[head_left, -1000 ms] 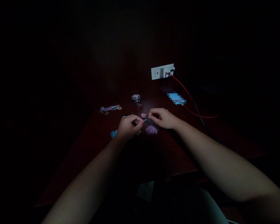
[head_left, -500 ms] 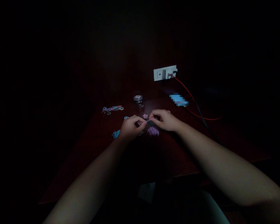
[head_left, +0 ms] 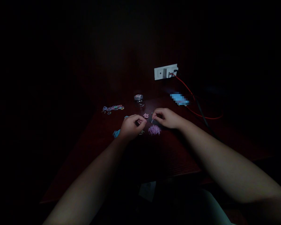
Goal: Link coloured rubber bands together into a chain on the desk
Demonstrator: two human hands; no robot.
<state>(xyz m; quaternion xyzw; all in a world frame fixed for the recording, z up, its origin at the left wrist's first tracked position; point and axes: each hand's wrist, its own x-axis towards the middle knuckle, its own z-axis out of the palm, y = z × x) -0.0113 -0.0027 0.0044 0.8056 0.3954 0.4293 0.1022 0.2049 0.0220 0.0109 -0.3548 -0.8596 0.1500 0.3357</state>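
My right hand (head_left: 166, 118) pinches a small, thin, pale purple rubber band (head_left: 152, 121), hanging from its fingertips. Close by on the left, my left hand (head_left: 132, 127) has thumb and forefinger pressed together; whether anything is between them is too small to see. Below the gap between the hands lies a heap of purple rubber bands (head_left: 154, 130). A small pink group of bands (head_left: 146, 116) sits just beyond my fingertips. Blue bands (head_left: 116, 133) lie beside my left wrist, and my left hand partly covers other small bands.
On the dark red table (head_left: 178, 159), mixed coloured bands (head_left: 113, 108) lie at the back left. A lidded clear jar (head_left: 138, 100) stands behind my hands. At the right are a blurred blue device (head_left: 179, 98), a red cable (head_left: 212, 118) and a wall socket (head_left: 159, 73).
My hands have drawn slightly apart. The thin band that was stretched between both hands now hangs from my right fingertips only.
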